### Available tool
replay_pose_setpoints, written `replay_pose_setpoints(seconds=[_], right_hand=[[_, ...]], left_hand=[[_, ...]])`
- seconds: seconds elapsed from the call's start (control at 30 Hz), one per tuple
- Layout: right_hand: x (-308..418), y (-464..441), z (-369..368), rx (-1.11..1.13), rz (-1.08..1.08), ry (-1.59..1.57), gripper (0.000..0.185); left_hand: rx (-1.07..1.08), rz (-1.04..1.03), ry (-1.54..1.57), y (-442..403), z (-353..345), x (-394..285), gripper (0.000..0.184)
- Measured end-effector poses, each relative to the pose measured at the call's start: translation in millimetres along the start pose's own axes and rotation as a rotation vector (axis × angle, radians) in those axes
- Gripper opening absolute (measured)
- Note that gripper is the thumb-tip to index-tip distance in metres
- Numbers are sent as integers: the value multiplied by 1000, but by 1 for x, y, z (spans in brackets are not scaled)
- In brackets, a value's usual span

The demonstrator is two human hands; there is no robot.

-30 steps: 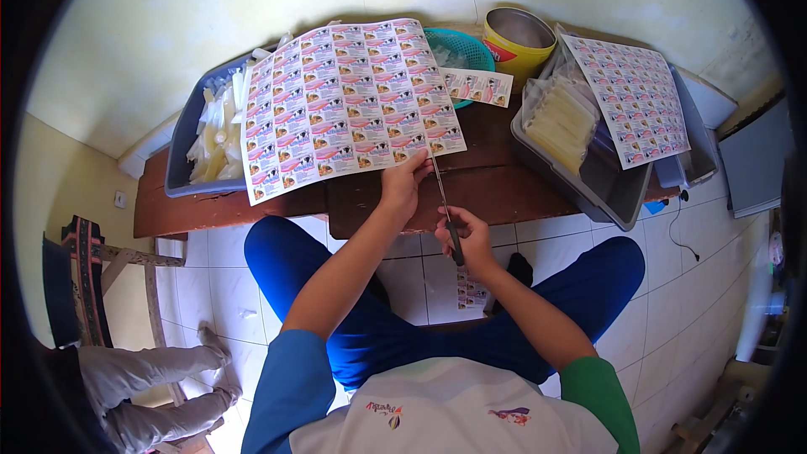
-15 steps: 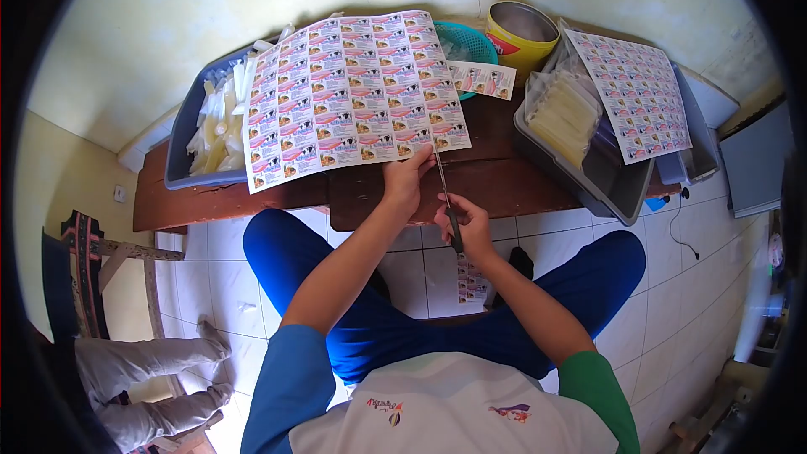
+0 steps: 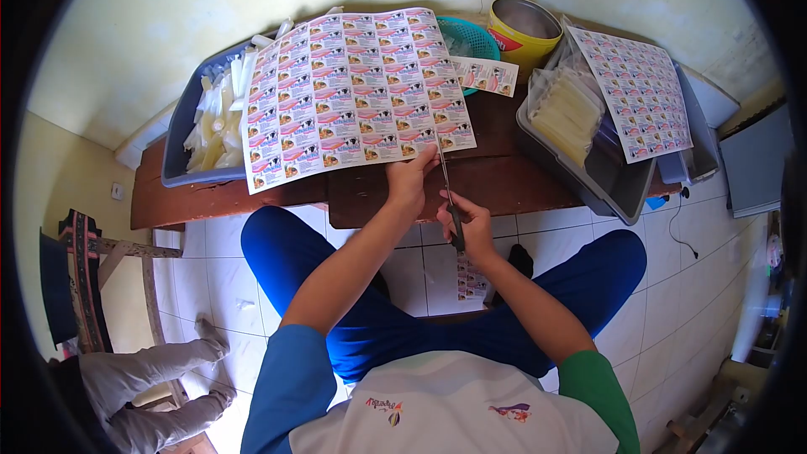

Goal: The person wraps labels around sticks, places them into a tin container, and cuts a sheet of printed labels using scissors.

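A large sheet of printed labels (image 3: 353, 92) spreads over the bench, its near edge pinched by my left hand (image 3: 409, 176) close to the right-hand column. My right hand (image 3: 469, 225) is closed round the dark handles of a pair of scissors (image 3: 455, 217). The blades point away from me and reach into the sheet's near edge, just right of my left fingertips. To the right of the cut, the last column of labels hangs slightly apart from the rest. Whether the blades are fully closed is hard to make out.
A grey-blue tub (image 3: 176, 147) of filled plastic tubes stands left. Behind are a teal basket (image 3: 492, 42), a small label piece (image 3: 496, 78) and a yellow tin (image 3: 525, 25). Right, a grey crate (image 3: 588, 189) holds packs beside another label sheet (image 3: 635, 92). A person's legs (image 3: 151, 378) show lower left.
The strip at the sheet's right edge has swung slightly outward to the right, and the cut gap has widened. Both hands have moved very little. The other person's legs have shifted slightly.
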State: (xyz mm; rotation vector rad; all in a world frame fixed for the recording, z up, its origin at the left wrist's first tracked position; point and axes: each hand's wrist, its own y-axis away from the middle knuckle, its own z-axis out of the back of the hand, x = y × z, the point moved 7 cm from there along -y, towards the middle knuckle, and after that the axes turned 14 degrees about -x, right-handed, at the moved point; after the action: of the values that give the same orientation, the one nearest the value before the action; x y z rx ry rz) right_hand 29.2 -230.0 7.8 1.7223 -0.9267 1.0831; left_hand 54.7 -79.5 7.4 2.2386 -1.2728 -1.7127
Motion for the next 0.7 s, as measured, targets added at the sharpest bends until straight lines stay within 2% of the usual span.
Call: replay_pose_setpoints(seconds=[0.7], right_hand=[[6, 1, 0, -43, 25, 13, 50]], left_hand=[[3, -16, -9, 0, -1, 1, 28]])
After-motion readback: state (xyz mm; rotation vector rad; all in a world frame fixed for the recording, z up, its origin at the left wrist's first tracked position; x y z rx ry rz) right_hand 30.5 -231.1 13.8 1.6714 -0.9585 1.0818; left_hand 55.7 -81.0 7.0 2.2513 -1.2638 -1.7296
